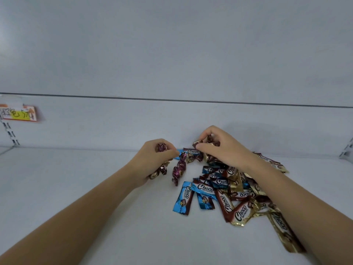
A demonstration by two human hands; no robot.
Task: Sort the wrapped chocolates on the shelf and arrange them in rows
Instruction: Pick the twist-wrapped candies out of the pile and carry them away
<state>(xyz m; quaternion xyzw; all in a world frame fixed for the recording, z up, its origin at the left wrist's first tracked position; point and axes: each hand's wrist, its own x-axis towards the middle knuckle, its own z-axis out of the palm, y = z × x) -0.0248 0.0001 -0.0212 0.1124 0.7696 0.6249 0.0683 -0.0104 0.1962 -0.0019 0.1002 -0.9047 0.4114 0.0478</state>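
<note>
Left hand (152, 159) grips purple twist-wrapped chocolates (162, 147). Right hand (219, 148) pinches more above the Choco pile (221, 188) on the shelf (95, 188).

Looks like a shop, this one; a white metal shelf (76, 188) runs wide, backed by a plain white panel (172, 123); a slotted metal upright (8, 131) stands at its far-left corner and another upright (346, 152) at the far-right edge, proper store racking; an orange and yellow paper label (21, 113) with handwritten characters sits on the panel, up left; branded stock too, blue, brown and gold foil-wrapped chocolates (225, 188) printed Choco, heaped toward the shelf's right side.
</note>
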